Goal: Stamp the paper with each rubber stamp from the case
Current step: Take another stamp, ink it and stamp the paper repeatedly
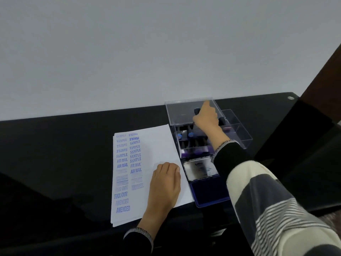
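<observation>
The right hand (pixel 205 119) reaches into the clear plastic stamp case (pixel 212 133), which stands just right of the paper (pixel 158 145) on the dark surface (pixel 64 145). Its fingers curl down among the upright rubber stamps (pixel 191 134) at the back of the case, apparently closing on the dark handle of one stamp (pixel 197 111), with the forefinger raised toward the open lid (pixel 182 111). Whether the grip has fully closed on that handle I cannot tell, since the back of the hand covers it.

The left hand (pixel 165 182) lies flat, fingers spread and relaxed, pressing the paper's right edge beside the case. The open ink pad (pixel 208 189) sits against the near end of the case, its metal lid (pixel 200 168) folded back.

To do this step well, I judge the stamp should be lifted straight up so its neighbours stay seated, and it should be one whose word is not yet printed. The paper already carries SAMPLE, FRAGILE, AIR MAIL, EXPRESS, FAX OUT and AMENDED in two blue columns, so the blank strip to the right of them looks the best place for the next mark. The left hand should keep the sheet pinned.

The stamps' faces are hidden, so their words cannot be read. Some prints are faint and blurred. The right forearm covers part of the case.
</observation>
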Demonstrator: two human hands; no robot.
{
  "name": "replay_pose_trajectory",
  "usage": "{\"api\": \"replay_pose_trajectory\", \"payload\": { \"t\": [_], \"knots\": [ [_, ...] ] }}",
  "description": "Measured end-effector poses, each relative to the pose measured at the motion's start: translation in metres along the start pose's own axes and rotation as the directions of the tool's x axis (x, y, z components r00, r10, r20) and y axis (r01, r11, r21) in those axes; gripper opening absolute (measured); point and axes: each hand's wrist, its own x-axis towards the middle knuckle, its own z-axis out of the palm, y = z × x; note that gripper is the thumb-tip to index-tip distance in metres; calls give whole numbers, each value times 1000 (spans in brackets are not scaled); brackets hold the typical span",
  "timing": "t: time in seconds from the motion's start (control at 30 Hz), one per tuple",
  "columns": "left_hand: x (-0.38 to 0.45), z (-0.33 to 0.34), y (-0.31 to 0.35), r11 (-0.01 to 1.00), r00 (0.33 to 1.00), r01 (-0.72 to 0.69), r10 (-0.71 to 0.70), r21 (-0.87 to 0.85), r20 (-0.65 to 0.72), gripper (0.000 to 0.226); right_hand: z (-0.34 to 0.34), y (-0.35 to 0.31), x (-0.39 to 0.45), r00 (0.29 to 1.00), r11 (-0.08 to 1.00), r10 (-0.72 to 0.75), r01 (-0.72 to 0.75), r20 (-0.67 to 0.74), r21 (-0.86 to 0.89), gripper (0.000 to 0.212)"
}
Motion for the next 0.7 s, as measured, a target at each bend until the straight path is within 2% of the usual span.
{"api": "replay_pose_trajectory", "payload": {
  "t": [0.1,0.17,0.2,0.33,0.5,0.57,0.7],
  "knots": [
    [-1,-2,2,996,995,-92,91,7,36,18,-19,14,-26,994,913,-18,62,-110,404,35],
    [-1,-2,2,990,988,-128,122,52,96,19,-28,30,-51,991,825,26,53,-132,563,28],
    [0,-3,4,989,983,-131,121,73,138,20,-31,40,-65,990,807,46,41,-131,589,25],
    [6,-17,18,991,948,-81,45,103,315,33,-27,82,-119,987,806,79,18,-138,591,20],
    [-9,-26,21,998,830,-31,0,47,557,97,-18,106,-170,994,837,10,53,-112,545,18],
    [-16,-24,18,998,839,-35,6,43,544,103,-15,107,-182,994,861,-46,92,-103,500,20],
    [-22,-19,18,995,878,-66,23,75,478,99,-11,106,-196,984,877,-147,176,-99,447,25]
  ]
}}
